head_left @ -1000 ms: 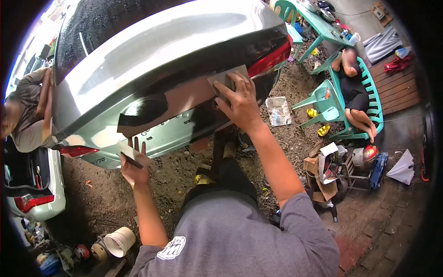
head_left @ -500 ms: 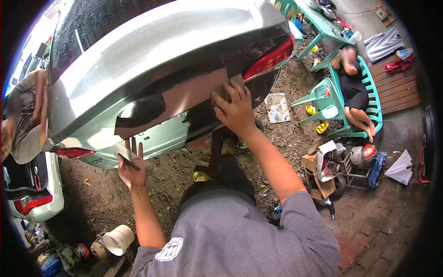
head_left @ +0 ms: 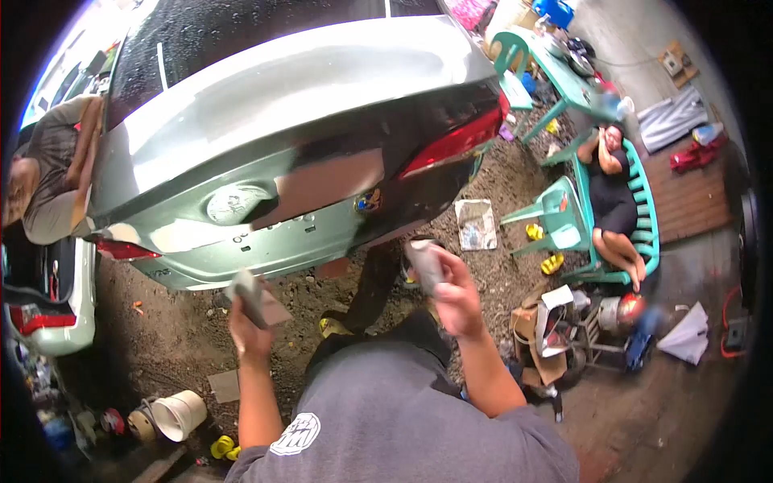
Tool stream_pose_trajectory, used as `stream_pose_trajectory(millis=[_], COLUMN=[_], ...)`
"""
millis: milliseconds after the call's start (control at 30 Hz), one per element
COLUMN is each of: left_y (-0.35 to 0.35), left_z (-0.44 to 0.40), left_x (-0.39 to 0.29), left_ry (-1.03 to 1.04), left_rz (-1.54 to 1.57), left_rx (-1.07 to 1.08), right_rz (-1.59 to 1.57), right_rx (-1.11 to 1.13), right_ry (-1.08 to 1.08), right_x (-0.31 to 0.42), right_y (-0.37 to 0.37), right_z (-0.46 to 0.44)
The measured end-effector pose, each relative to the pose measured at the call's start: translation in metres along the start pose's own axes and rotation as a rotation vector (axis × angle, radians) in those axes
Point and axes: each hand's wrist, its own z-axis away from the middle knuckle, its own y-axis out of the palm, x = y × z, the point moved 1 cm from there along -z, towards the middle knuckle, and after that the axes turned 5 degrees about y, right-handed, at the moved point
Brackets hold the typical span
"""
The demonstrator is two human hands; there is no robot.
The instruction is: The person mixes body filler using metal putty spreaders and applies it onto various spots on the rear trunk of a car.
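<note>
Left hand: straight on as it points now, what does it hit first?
Likely the silver car's glossy lower rear panel, with the pale grey flat piece in the left hand leading; the gap is unclear from this one view.

Silver car (head_left: 298,113) with red taillight (head_left: 455,143)

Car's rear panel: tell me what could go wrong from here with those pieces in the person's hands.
The gray piece in the right hand could scuff the nearer red tail light if swung carelessly. The flat piece in the left hand might slip and pick up grit from the ground. That loose-looking ground could also upset footing.
</note>
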Motion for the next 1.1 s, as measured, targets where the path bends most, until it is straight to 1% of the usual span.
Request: stream_pose_trajectory(millis=[33,100,133,167,233,267,300,367,400,433,500,600,633,667,700,733,767,800,867,900,933,1000,1033,1100], left_y=[0.008,0.037,0.059,0.085,0.149,0.185,0.222,0.282,0.308,0.331,0.356,0.363,0.366,0.371,0.375,0.374,0.373,0.371,0.401,0.41,0.416,0.419,0.421,0.427], left_z=[0.012,0.037,0.046,0.054,0.064,0.071,0.077,0.083,0.087,0.092,0.101,0.111,0.113,0.115,0.117,0.113,0.113,0.112,0.122,0.126,0.127,0.123,0.124,0.123], left_x=[0.019,0.07,0.098,0.126,0.176,0.197,0.217,0.255,0.267,0.276,0.291,0.309,0.308,0.304,0.302,0.31,0.317,0.339,0.337,0.33,0.325,0.323,0.323,0.32], left_ry=[-0.056,-0.167,-0.178,-0.188,-0.226,-0.223,-0.221,-0.183,-0.176,-0.17,-0.117,-0.072,-0.058,-0.046,-0.034,0.058,0.098,0.111,0.143,0.164,0.188,0.234,0.331,0.533], left_rz=[0.022,-0.084,-0.084,-0.081,-0.069,-0.077,-0.088,-0.098,-0.068,-0.034,-0.012,0.014,-0.003,-0.022,-0.04,-0.263,-0.498,-0.524,-0.562,-0.603,-0.645,-0.706,-0.726,-0.765], left_rx=[0.03,-0.172,-0.144,-0.119,0.039,-0.006,-0.048,-0.039,-0.043,-0.046,-0.071,-0.112,-0.085,-0.057,-0.031,0.026,0.099,0.119,0.191,0.156,0.124,0.044,0.013,-0.044], right_rz=[-0.377,-0.859,-0.848,-0.655,-0.275,-0.196,0.135,0.789,0.818,0.892,1.108,1.289,1.483,1.468,1.458,1.449,1.442,1.494,1.532,1.555,1.535,1.454,1.415,1.491], right_rx=[0.007,-0.039,-0.076,-0.059,-0.01,-0.028,0.059,0.229,0.356,0.399,0.47,0.479,0.481,0.444,0.412,0.377,0.342,0.337,0.393,0.418,0.448,0.55,0.591,0.737], right_ry=[0.109,0.28,0.276,0.245,0.174,0.055,-0.073,-0.367,-0.409,-0.404,-0.508,-0.457,-0.344,-0.378,-0.449,-0.52,-0.623,-0.673,-0.675,-0.675,-0.742,-0.774,-0.781,-0.735], right_x=[0.01,0.036,0.051,0.06,0.08,0.09,0.102,0.13,0.15,0.162,0.174,0.165,0.175,0.179,0.186,0.196,0.212,0.225,0.222,0.221,0.213,0.202,0.2,0.204], right_y=[-0.012,-0.035,-0.048,-0.069,-0.114,-0.128,-0.14,-0.156,-0.153,-0.153,-0.173,-0.243,-0.259,-0.283,-0.288,-0.285,-0.281,-0.267,-0.252,-0.248,-0.252,-0.248,-0.247,-0.259], right_z=[0.007,0.014,0.017,0.018,0.021,0.024,0.027,0.034,0.034,0.041,0.043,0.029,0.026,0.02,0.014,0.007,0.005,0.002,-0.005,-0.004,-0.003,0.013,0.022,0.03])
